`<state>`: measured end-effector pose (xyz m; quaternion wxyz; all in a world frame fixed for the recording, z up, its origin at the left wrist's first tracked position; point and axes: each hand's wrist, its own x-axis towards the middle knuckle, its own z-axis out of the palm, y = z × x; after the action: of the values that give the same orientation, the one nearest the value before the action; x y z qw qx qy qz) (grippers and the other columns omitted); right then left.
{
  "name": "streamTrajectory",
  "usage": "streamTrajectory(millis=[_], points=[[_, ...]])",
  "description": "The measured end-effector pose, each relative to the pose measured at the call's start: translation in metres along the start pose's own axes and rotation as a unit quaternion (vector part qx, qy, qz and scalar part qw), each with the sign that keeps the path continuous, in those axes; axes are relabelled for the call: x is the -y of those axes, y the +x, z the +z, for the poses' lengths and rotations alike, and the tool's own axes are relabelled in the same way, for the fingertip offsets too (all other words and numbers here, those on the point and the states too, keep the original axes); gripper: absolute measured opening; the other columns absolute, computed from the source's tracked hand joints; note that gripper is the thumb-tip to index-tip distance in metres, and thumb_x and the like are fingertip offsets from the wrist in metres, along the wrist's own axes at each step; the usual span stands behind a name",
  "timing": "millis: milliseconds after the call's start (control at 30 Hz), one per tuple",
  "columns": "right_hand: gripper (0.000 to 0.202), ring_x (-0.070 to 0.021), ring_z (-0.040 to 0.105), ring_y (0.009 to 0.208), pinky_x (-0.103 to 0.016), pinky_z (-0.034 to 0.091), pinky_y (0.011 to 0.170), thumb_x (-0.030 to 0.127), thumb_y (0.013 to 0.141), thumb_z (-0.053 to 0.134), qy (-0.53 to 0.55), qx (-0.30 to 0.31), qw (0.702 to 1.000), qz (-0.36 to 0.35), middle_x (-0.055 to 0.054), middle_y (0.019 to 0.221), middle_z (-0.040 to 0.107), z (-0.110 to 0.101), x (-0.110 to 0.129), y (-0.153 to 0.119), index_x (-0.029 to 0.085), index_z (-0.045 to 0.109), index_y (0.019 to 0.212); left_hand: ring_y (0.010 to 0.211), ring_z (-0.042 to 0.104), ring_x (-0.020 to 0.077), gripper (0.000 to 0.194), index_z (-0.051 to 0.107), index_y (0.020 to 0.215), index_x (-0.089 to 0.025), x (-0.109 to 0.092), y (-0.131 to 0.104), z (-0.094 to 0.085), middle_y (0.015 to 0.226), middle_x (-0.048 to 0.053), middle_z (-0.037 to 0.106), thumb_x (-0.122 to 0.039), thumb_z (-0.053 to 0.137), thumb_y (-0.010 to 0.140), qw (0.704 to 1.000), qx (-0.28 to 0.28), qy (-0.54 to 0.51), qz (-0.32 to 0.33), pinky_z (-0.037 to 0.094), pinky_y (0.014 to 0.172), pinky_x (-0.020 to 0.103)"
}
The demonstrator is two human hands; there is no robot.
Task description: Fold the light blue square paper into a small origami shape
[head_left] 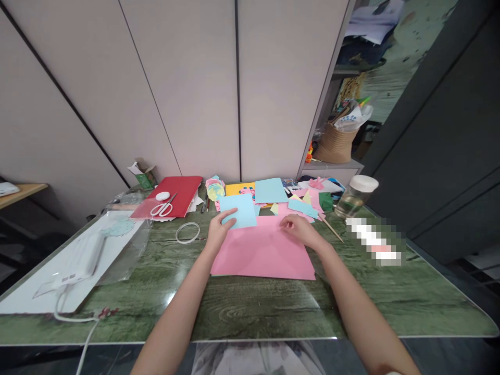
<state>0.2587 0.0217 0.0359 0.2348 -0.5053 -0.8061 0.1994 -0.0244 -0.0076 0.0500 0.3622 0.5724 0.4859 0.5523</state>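
My left hand (222, 230) grips a light blue square of paper (239, 208) by its left side, thumb and fingers on either face. The square is raised over the far left part of a large pink sheet of paper (263, 255). Above the far right part of that sheet, my right hand (297, 228) is closed with fingers curled and tips together. Whatever may be between those fingertips is too small to make out. Behind the hands lie another light blue sheet (271, 190) and a narrow blue piece of paper (303, 208) among yellow and pink scraps.
Scissors (162, 207) and a white round item (163, 196) rest on a red folder (175, 190) at the left. A ring of clear tubing (188, 233) lies nearer. To the right stand a lidded jar (356, 195) and a thin wooden stick (332, 229). A white power strip (80, 260) sits far left.
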Motion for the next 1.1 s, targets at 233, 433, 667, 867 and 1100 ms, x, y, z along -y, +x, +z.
streamTrajectory(millis=[233, 433, 667, 867, 1100], points=[[0.013, -0.0112, 0.05, 0.066, -0.02, 0.036, 0.057, 0.029, 0.061, 0.068, 0.079, 0.32, 0.921, -0.209, 0.002, 0.068, 0.055, 0.031, 0.061, -0.023, 0.021, 0.069, 0.072, 0.106, 0.051, 0.0238, 0.035, 0.063, 0.1, -0.018, 0.002, 0.0, 0.0, 0.11, 0.005, 0.061, -0.026, 0.057, 0.067, 1.0, -0.004, 0.002, 0.0, 0.036, 0.091, 0.035], [0.016, -0.0111, 0.047, 0.069, -0.021, 0.031, 0.061, 0.033, 0.062, 0.069, 0.031, 0.348, 0.888, -0.3, 0.001, 0.068, 0.052, 0.066, 0.087, -0.032, 0.021, 0.069, 0.072, 0.106, 0.05, 0.0242, 0.035, 0.064, 0.1, -0.017, 0.004, 0.001, 0.0, 0.11, 0.006, 0.061, -0.026, 0.057, 0.067, 1.0, -0.002, -0.009, 0.001, 0.036, 0.09, 0.034], [0.011, -0.0107, 0.05, 0.067, -0.021, 0.032, 0.061, 0.026, 0.065, 0.064, -0.009, 0.379, 0.869, -0.317, 0.002, 0.064, 0.059, 0.067, 0.095, -0.04, 0.02, 0.069, 0.072, 0.106, 0.05, 0.0242, 0.036, 0.063, 0.101, -0.018, 0.006, 0.002, 0.0, 0.111, 0.006, 0.06, -0.026, 0.057, 0.067, 1.0, 0.003, -0.016, -0.009, 0.036, 0.09, 0.034], [0.011, -0.0105, 0.048, 0.057, -0.022, 0.033, 0.058, 0.019, 0.059, 0.058, -0.042, 0.378, 0.877, -0.295, 0.002, 0.058, 0.06, 0.066, 0.102, -0.047, 0.016, 0.067, 0.065, 0.106, 0.05, 0.024, 0.035, 0.063, 0.101, -0.018, 0.007, 0.002, 0.0, 0.111, 0.006, 0.06, -0.025, 0.057, 0.068, 1.0, 0.001, -0.008, -0.004, 0.035, 0.091, 0.034], [0.012, -0.0083, 0.046, 0.06, -0.018, 0.034, 0.057, 0.016, 0.06, 0.057, 0.048, 0.359, 0.898, -0.251, 0.002, 0.063, 0.054, 0.043, 0.086, -0.033, 0.015, 0.066, 0.069, 0.106, 0.05, 0.0235, 0.034, 0.063, 0.101, -0.018, 0.008, 0.002, 0.001, 0.111, 0.006, 0.06, -0.025, 0.056, 0.068, 1.0, -0.001, -0.013, 0.005, 0.035, 0.091, 0.034]])
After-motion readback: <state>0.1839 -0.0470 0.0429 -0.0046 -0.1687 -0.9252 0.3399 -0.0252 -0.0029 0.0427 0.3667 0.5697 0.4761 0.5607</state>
